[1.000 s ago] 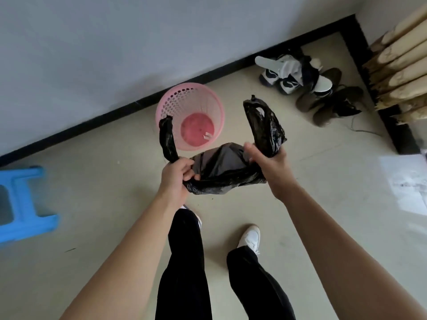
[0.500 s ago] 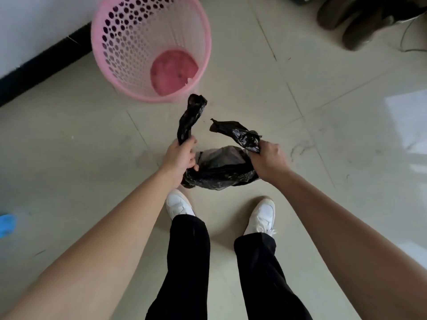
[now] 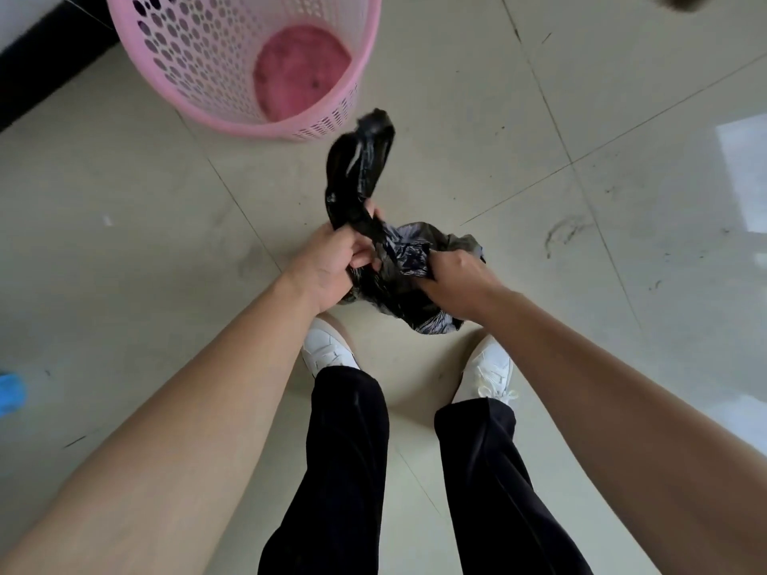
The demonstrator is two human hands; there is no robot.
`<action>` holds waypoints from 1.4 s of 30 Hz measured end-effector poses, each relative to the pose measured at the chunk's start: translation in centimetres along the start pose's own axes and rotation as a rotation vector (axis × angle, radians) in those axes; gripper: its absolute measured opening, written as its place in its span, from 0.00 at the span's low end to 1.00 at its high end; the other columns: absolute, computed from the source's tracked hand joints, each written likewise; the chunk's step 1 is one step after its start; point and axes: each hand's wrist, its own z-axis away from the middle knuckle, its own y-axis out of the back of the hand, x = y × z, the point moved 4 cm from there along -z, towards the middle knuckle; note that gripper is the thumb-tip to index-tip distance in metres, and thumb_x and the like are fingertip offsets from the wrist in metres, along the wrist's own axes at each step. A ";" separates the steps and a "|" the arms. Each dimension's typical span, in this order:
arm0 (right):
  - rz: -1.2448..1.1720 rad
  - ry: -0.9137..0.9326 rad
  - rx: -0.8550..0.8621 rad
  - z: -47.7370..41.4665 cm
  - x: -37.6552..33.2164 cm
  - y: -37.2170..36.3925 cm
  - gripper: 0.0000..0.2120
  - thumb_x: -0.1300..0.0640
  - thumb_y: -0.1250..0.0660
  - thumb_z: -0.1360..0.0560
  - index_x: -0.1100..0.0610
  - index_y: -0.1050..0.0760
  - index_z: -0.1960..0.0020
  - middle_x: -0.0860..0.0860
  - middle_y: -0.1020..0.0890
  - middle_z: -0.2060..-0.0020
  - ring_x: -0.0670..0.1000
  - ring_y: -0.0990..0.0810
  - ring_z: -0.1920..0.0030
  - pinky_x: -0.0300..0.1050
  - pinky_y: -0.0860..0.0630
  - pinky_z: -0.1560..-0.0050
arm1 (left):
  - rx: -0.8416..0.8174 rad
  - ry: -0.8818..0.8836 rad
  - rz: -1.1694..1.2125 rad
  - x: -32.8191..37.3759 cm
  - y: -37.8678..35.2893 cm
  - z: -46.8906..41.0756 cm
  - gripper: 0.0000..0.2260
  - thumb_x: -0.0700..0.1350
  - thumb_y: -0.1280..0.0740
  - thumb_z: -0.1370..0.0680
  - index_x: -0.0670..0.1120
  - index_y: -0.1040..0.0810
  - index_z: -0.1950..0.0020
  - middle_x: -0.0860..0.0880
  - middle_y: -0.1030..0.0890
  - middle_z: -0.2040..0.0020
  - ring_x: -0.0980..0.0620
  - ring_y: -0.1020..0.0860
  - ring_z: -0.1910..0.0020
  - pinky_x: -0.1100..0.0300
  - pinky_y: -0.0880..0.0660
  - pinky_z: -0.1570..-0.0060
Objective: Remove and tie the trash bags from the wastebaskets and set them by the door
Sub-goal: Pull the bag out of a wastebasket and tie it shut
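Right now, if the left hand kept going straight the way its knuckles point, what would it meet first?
The left hand points up and right in the picture, already gripping the black trash bag, so it would press into that bag at once. Past it lies the right hand, though depth is hard to judge.

Soft, even daylight fills the scene, bright without harshness. The glossy tiled floor (image 3: 622, 118) carries a pale rectangular glare patch (image 3: 743, 176) far to the right of the pink wastebasket (image 3: 199, 76), which suggests light entering from that side. Shadows are faint and diffuse; a weak one lies on the floor between the white shoes (image 3: 332, 350). The upper loop of the black trash bag (image 3: 361, 168), just below the wastebasket's rim, is smeared by motion blur, while the wastebasket's perforations stay crisp. Wide-angle distortion bends the tile seams and swells the forearms toward the lower corners.
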 end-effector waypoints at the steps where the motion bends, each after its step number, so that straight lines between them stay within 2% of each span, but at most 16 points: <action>1: -0.047 -0.019 0.017 0.3 0.6 -0.1 0.17 0.41 0.41 0.21 0.55 0.34 0.57 0.56 0.22 0.59 0.59 0.22 0.54 0.49 0.28 0.55 | 0.059 0.028 0.083 0.1 0.3 -0.2 0.20 0.44 0.40 0.16 0.47 0.28 0.68 0.52 0.38 0.78 0.50 0.41 0.71 0.56 0.33 0.67; 3: -0.115 -0.040 0.055 0.9 1.9 -0.3 0.18 0.38 0.42 0.21 0.53 0.32 0.57 0.51 0.24 0.61 0.55 0.25 0.56 0.48 0.31 0.56 | 0.132 0.075 0.205 0.1 1.0 -0.6 0.23 0.42 0.40 0.17 0.48 0.30 0.73 0.51 0.41 0.76 0.51 0.42 0.73 0.57 0.30 0.69; 7: -0.066 0.054 0.077 1.5 2.8 -0.4 0.15 0.42 0.42 0.20 0.51 0.34 0.59 0.48 0.28 0.61 0.54 0.27 0.56 0.47 0.34 0.53 | 0.176 0.120 0.264 -0.5 1.8 -0.4 0.14 0.39 0.39 0.18 0.46 0.29 0.64 0.53 0.41 0.76 0.55 0.43 0.77 0.60 0.33 0.71; 12: -0.158 0.012 0.092 1.4 2.8 0.1 0.12 0.50 0.42 0.19 0.50 0.35 0.60 0.51 0.26 0.62 0.58 0.25 0.56 0.47 0.34 0.55 | -0.004 0.152 0.171 -1.6 2.4 0.2 0.11 0.33 0.35 0.29 0.48 0.30 0.65 0.51 0.40 0.69 0.56 0.40 0.74 0.60 0.31 0.65; 14: -0.194 0.016 0.116 1.2 2.6 0.3 0.12 0.50 0.42 0.19 0.52 0.35 0.60 0.52 0.25 0.61 0.57 0.27 0.58 0.46 0.34 0.56 | -0.139 0.114 -0.020 -1.4 2.1 0.6 0.13 0.32 0.33 0.28 0.50 0.23 0.65 0.53 0.31 0.68 0.57 0.39 0.73 0.59 0.32 0.63; 16: -0.137 0.066 0.091 0.9 2.1 0.4 0.11 0.50 0.42 0.19 0.52 0.34 0.59 0.53 0.25 0.61 0.57 0.27 0.58 0.47 0.32 0.55 | -0.275 0.122 -0.190 -1.0 1.5 1.2 0.07 0.38 0.27 0.28 0.50 0.18 0.57 0.56 0.23 0.62 0.58 0.37 0.72 0.60 0.33 0.63; 19: 0.149 0.165 0.013 0.5 0.8 0.5 0.10 0.50 0.43 0.19 0.55 0.32 0.56 0.53 0.24 0.62 0.59 0.22 0.55 0.50 0.28 0.47 | -0.340 0.176 -0.256 -0.9 1.3 1.4 0.13 0.51 0.19 0.35 0.50 0.17 0.56 0.57 0.21 0.63 0.58 0.38 0.73 0.60 0.32 0.66; 23: 0.318 0.194 0.002 0.0 -0.2 0.8 0.12 0.48 0.44 0.19 0.54 0.28 0.52 0.54 0.19 0.59 0.58 0.19 0.51 0.50 0.29 0.43 | -0.190 0.127 -0.187 -0.3 0.7 1.0 0.13 0.57 0.33 0.22 0.48 0.18 0.51 0.52 0.35 0.72 0.56 0.43 0.78 0.57 0.33 0.69; 26: 0.073 0.067 -0.044 -0.1 1.0 0.8 0.18 0.38 0.43 0.21 0.52 0.30 0.55 0.49 0.24 0.64 0.55 0.21 0.56 0.49 0.27 0.54 | -0.270 0.168 -0.139 0.0 0.4 1.3 0.17 0.58 0.41 0.18 0.49 0.19 0.46 0.51 0.45 0.74 0.55 0.45 0.78 0.58 0.33 0.69; 28: -0.175 -0.053 -0.061 0.3 2.1 1.4 0.22 0.32 0.36 0.27 0.51 0.27 0.52 0.47 0.23 0.62 0.50 0.23 0.59 0.45 0.29 0.60 | -0.312 0.221 -0.116 0.1 0.1 1.9 0.18 0.59 0.43 0.17 0.48 0.21 0.46 0.51 0.40 0.76 0.55 0.43 0.79 0.59 0.32 0.69; 29: -0.300 -0.099 -0.088 0.7 2.6 1.7 0.24 0.31 0.33 0.30 0.50 0.26 0.47 0.46 0.22 0.58 0.48 0.23 0.57 0.44 0.28 0.58 | -0.315 0.235 -0.100 0.2 0.0 2.0 0.18 0.59 0.44 0.17 0.48 0.22 0.47 0.51 0.36 0.76 0.55 0.42 0.80 0.59 0.32 0.69; 31: -0.574 -0.128 -0.156 1.4 2.9 2.5 0.38 0.30 0.29 0.35 0.48 0.31 0.32 0.45 0.22 0.47 0.46 0.23 0.47 0.44 0.27 0.46 | -0.294 0.256 -0.077 0.2 -0.1 2.2 0.18 0.60 0.44 0.18 0.48 0.23 0.51 0.51 0.31 0.73 0.55 0.40 0.80 0.59 0.31 0.69; 33: -0.832 -0.115 -0.122 1.7 2.9 3.9 0.47 0.27 0.33 0.35 0.49 0.40 0.24 0.47 0.23 0.42 0.47 0.24 0.41 0.46 0.28 0.40 | -0.266 0.278 -0.087 0.3 0.0 2.2 0.18 0.61 0.44 0.18 0.48 0.25 0.55 0.50 0.28 0.71 0.55 0.38 0.79 0.58 0.31 0.67; 37: -1.012 -0.091 0.020 0.8 1.1 8.2 0.39 0.24 0.46 0.31 0.44 0.36 0.27 0.48 0.24 0.39 0.49 0.22 0.46 0.44 0.29 0.51 | -0.254 0.299 -0.171 0.5 -0.2 2.3 0.19 0.63 0.42 0.20 0.48 0.27 0.56 0.48 0.22 0.67 0.54 0.36 0.77 0.57 0.30 0.64; 39: -1.003 0.004 0.035 0.1 -0.7 9.9 0.28 0.29 0.42 0.27 0.42 0.28 0.33 0.45 0.21 0.43 0.47 0.22 0.54 0.43 0.30 0.55 | -0.249 0.299 -0.207 0.6 -0.4 2.3 0.20 0.65 0.40 0.22 0.48 0.27 0.57 0.46 0.20 0.65 0.53 0.35 0.76 0.57 0.30 0.65; 42: -1.007 0.080 0.225 -0.5 -2.6 11.8 0.11 0.48 0.31 0.23 0.52 0.18 0.45 0.46 0.18 0.62 0.43 0.24 0.68 0.39 0.29 0.64 | -0.227 0.290 -0.167 0.6 -0.5 2.3 0.21 0.66 0.41 0.24 0.48 0.27 0.58 0.45 0.18 0.63 0.54 0.34 0.76 0.58 0.30 0.66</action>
